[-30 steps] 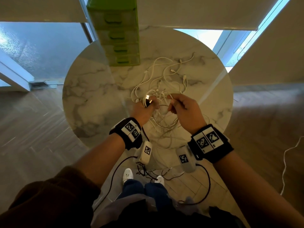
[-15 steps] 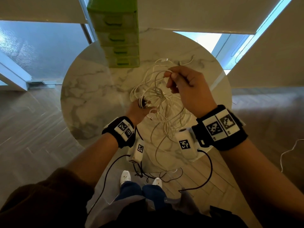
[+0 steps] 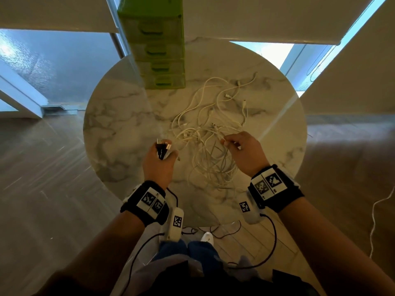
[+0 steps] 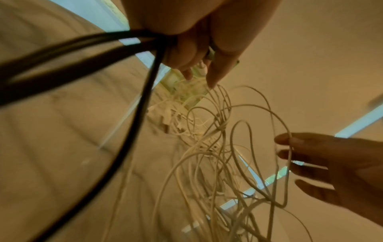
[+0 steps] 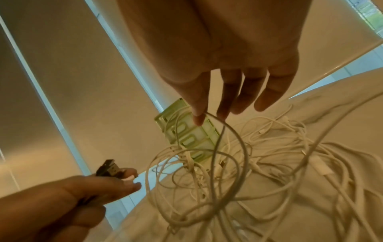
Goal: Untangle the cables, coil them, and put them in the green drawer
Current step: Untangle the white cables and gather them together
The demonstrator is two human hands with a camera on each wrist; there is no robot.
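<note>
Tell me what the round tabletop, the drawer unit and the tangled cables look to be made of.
Round tabletop: marble or a marble-look slab, white with grey veins, glossy reflections. Drawer unit: green plastic frame with translucent, frosted-looking fronts. Tangled cables: white, thin, smooth, probably rubbery plastic sheathing; they bend in loose loops.

White cables [image 3: 210, 144], green drawer [image 3: 159, 50]

A round white marble-patterned table [image 3: 119, 129] with grey veins stands on a wooden plank floor [image 3: 42, 189]. At its far edge sits a tall green plastic drawer unit [image 3: 159, 45] with four stacked drawers. Just in front of that unit and to its right, a loose tangle of thin white cables [image 3: 213, 133] spreads across the tabletop towards the near edge.
</note>
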